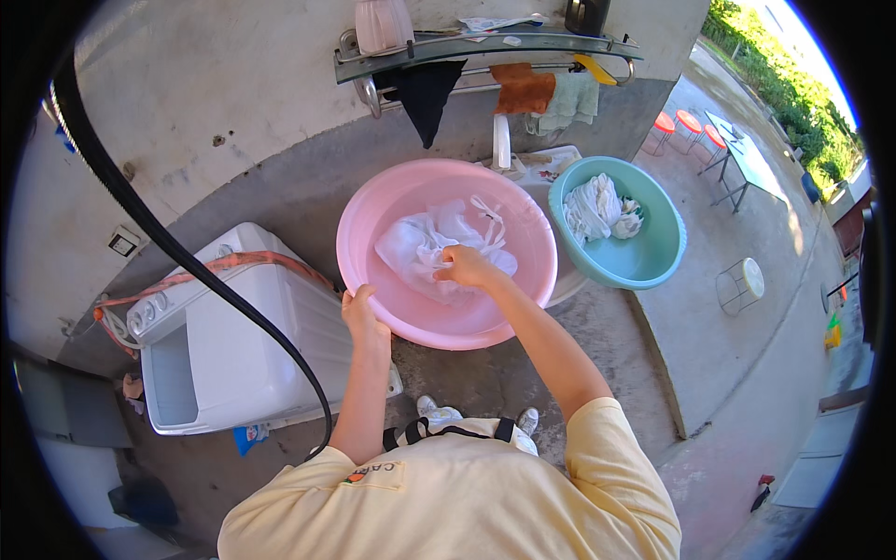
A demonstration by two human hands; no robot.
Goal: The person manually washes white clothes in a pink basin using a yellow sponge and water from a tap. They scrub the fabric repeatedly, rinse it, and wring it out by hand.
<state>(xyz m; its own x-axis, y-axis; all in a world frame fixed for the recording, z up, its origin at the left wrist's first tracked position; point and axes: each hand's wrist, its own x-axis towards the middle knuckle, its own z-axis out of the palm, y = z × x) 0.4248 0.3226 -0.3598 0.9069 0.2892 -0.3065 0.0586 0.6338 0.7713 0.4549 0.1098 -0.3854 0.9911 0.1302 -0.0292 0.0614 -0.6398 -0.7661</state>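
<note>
A large pink plastic basin (448,334) is in front of me, with water in it. White cloth (420,241) with thin straps lies bunched and wet inside. My left hand (364,315) grips the basin's near-left rim, thumb over the top edge. Over the cloth, my right hand (465,267) has its thumb and fingers curled onto a fold of it. A turquoise plastic basin (633,269) stands to the right, holding crumpled white cloths (593,210).
A twin-tub washing machine (238,336) stands at the left. Behind the pink basin are a white tap (501,140) and a sink (560,157). Above hangs a glass shelf (483,49) with towels on its rails. A round stool (752,278) is to the right. A black cable (189,259) crosses the left side.
</note>
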